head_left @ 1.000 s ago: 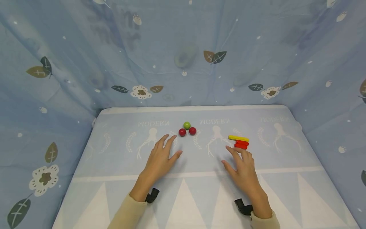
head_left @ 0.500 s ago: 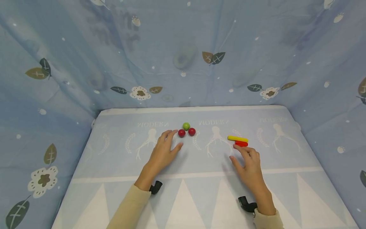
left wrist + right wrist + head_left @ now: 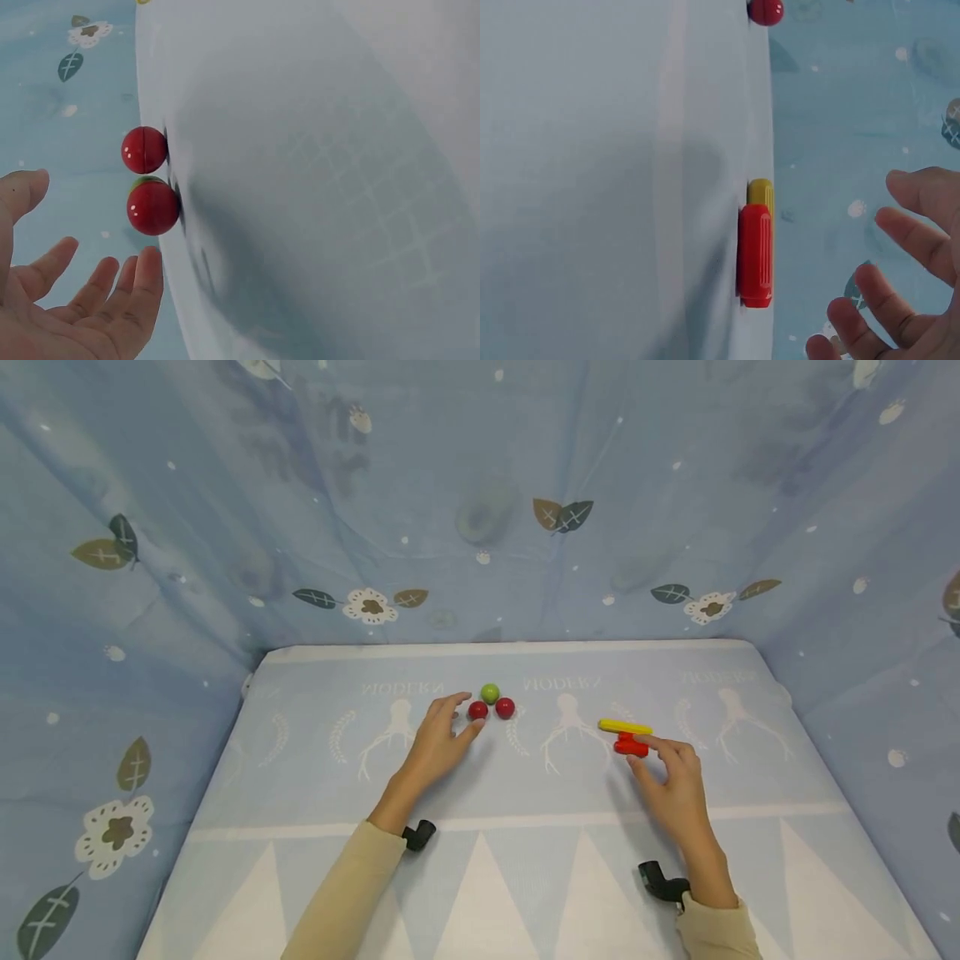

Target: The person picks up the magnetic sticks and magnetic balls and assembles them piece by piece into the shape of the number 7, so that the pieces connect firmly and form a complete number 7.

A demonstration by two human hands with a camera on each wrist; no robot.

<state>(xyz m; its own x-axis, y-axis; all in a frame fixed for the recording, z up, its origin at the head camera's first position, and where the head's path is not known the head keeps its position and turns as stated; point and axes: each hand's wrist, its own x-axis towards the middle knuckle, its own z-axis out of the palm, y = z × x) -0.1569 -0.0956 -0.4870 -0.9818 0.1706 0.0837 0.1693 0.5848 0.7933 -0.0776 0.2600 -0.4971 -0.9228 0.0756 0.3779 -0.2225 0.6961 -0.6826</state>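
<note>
Two glossy red balls and a green ball (image 3: 490,693) sit close together on the table. My left hand (image 3: 438,739) reaches around the nearer left red ball (image 3: 477,711), thumb and fingers spread on either side; the left wrist view shows a gap between the fingers and this ball (image 3: 153,208). The other red ball (image 3: 505,708) is just to its right. At the right lie a yellow stick (image 3: 625,727) and short red ribbed pieces (image 3: 631,747) in front of it. My right hand (image 3: 678,785) is at their right end, thumb and fingers apart; contact is unclear.
A pale blue and white patterned cloth covers the table (image 3: 480,885). Blue printed curtains (image 3: 480,527) rise at the back and both sides. A black wrist mount (image 3: 420,835) shows under the left wrist, another (image 3: 663,883) beside the right.
My left hand has moved right and forward to the nearer red ball. The right hand has shifted right, to the end of the red pieces. Balls and sticks look unmoved.
</note>
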